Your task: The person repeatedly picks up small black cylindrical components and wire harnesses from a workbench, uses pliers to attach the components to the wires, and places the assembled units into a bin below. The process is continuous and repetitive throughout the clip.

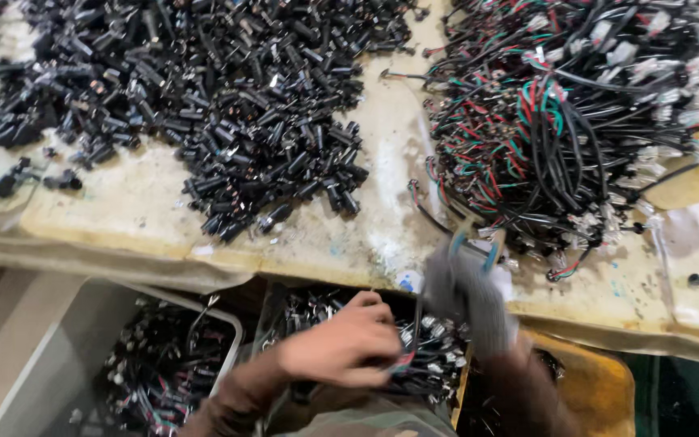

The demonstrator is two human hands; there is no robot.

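The left hand (341, 340) is curled shut around a bundle of thin wires (404, 358), held over a dark bin (434, 356) of finished wire pieces below the desk's near edge. The right hand (467, 295) is blurred in a grey glove, raised at that near edge; whether it grips anything I cannot tell. Beyond it, towards the desk's (163, 218) far right corner, lies a tangle of red, green and black cables (560, 121). A heap of small black connectors (228, 97) covers the far left part. A pale tray (163, 364) of wires sits below, left.
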